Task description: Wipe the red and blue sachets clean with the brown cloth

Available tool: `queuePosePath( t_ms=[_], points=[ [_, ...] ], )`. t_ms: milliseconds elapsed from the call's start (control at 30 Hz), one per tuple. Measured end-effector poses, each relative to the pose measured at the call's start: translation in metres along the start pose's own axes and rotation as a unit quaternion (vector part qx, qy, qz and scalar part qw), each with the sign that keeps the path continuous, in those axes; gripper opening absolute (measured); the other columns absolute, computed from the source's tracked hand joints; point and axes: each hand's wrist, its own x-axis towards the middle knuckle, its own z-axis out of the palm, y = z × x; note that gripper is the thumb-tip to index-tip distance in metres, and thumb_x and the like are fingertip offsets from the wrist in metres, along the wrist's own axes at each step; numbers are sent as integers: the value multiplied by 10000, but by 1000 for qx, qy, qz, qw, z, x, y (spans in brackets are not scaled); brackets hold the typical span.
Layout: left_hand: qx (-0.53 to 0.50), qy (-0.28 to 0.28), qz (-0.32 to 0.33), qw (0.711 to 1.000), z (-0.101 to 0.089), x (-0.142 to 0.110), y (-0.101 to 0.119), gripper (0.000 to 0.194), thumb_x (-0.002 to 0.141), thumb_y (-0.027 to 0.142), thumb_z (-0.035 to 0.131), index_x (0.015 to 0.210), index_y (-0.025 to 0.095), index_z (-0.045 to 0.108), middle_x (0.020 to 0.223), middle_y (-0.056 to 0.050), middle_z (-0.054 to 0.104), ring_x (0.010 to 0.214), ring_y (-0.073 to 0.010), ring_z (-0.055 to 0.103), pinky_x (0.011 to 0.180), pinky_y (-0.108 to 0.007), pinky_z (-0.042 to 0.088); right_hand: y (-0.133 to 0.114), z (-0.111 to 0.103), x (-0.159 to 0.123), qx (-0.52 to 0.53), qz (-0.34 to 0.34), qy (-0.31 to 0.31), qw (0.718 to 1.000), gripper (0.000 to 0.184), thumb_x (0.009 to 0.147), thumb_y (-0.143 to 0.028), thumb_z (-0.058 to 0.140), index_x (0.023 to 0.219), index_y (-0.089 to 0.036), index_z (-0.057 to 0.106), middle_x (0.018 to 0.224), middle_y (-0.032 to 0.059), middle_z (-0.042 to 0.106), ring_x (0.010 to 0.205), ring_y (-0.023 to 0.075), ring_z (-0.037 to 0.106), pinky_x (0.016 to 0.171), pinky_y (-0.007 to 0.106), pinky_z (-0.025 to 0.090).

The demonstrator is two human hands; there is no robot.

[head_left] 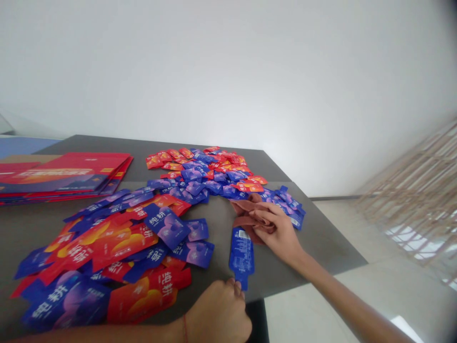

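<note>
The left hand [217, 312] lies at the near edge of the bench [317, 238], its fingers [232, 286] curled tightly around the narrow spout of a blue foil sachet [242, 252]. The pinch appears to anchor the sachet by its slimmest part, leaving the flat body and its small white barcode label [243, 234] uncovered. The right hand [280, 233] rests further right with its fingers [266, 219] partly closed, gripping a soft, rust-brown cloth [248, 216] bunched into loose folds. The crumpled cloth sits just beside the top of the blue sachet, and its matte nap contrasts with the glossy packaging.

Across the dark grey bench, a loose drift of red and blue sachets [193, 178] spreads from the far edge toward the near left, where larger red and blue pouches [103, 257] overlap. Their slick, thin film lets them slide into shallow layers rather than neat stacks, with bold white lettering showing on many faces. Some narrow necks taper from their rounded bodies. At far left, flat printed red cartons [66, 174] lie in a tidy stack, squared up apart from the scattered pouches. Beyond the bench's right side are pale tiled floor [314, 309] and a slatted wooden screen [407, 195].
</note>
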Motion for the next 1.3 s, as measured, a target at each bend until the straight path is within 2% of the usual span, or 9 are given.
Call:
queuePosePath(
  t_ms=[67, 167, 300, 400, 533, 733, 1067, 1167, 1300],
  points=[
    [2, 8, -4, 1000, 2, 0, 1, 192, 998, 159, 648, 1114, 90, 785, 1165, -238, 757, 996, -264, 738, 682, -320, 544, -11, -9, -4, 8, -5, 19, 1000, 363, 855, -124, 697, 1186, -258, 762, 1345, 96, 679, 1255, 277, 633, 1073, 488, 515],
    [6, 16, -8, 1000, 3, -1, 2, 194, 994, 147, 642, 1117, 96, 783, 1143, -225, 765, 983, -254, 734, 690, -318, 535, -30, -16, -12, 21, -36, 0, 999, 404, 848, -121, 710, 1216, -281, 750, 1359, 89, 670, 1254, 278, 628, 1065, 479, 516],
    [5, 28, -7, 1000, 3, -1, 1, 204, 987, 150, 629, 1102, 90, 786, 1090, -220, 768, 921, -246, 723, 667, -322, 504, -55, -15, -25, 14, -71, -113, 991, 407, 830, -111, 733, 1190, -298, 753, 1372, 71, 669, 1234, 275, 611, 1014, 442, 536],
    [-17, 35, 5, 999, 5, 0, 0, 196, 990, 185, 628, 1048, 101, 796, 983, -197, 772, 820, -232, 704, 652, -328, 481, -66, -12, -32, -43, -87, -219, 971, 432, 790, -88, 734, 1162, -306, 761, 1420, 51, 647, 1286, 308, 558, 1049, 489, 507],
    [-25, 39, 10, 999, 11, 1, 0, 188, 989, 209, 640, 1021, 112, 798, 924, -180, 772, 769, -226, 690, 668, -339, 479, -65, -8, -31, -86, -89, -274, 954, 505, 767, -97, 735, 1225, -308, 746, 1459, 53, 615, 1345, 336, 498, 1078, 533, 475],
    [-1, 47, -1, 999, 22, 0, 1, 200, 990, 187, 643, 1094, 89, 783, 1027, -213, 775, 866, -240, 715, 699, -335, 492, -46, 0, -19, -75, -83, -223, 968, 435, 821, -125, 729, 1217, -305, 756, 1410, 70, 633, 1269, 310, 544, 1023, 499, 513],
    [9, 26, -14, 1000, 17, 3, 6, 172, 956, 184, 696, 1054, 80, 791, 1071, -233, 772, 926, -261, 722, 690, -327, 495, -2, 14, 3, -35, -52, -109, 992, 365, 815, -168, 762, 1169, -253, 771, 1317, 101, 678, 1194, 281, 626, 1015, 485, 538],
    [18, 39, -7, 999, 21, 2, 5, 178, 969, 176, 674, 1074, 85, 786, 1057, -221, 774, 915, -250, 719, 704, -330, 496, 9, 19, 5, -18, -36, -42, 998, 310, 839, -185, 736, 1141, -243, 779, 1285, 109, 704, 1168, 275, 658, 1003, 484, 544],
    [12, 46, -4, 999, 22, 1, 4, 166, 964, 175, 684, 1060, 82, 781, 1042, -216, 775, 927, -256, 716, 713, -334, 494, 11, 12, 2, 31, 32, 68, 997, 279, 861, -225, 708, 1131, -236, 776, 1279, 100, 718, 1196, 269, 676, 1043, 472, 536]
  ],
)
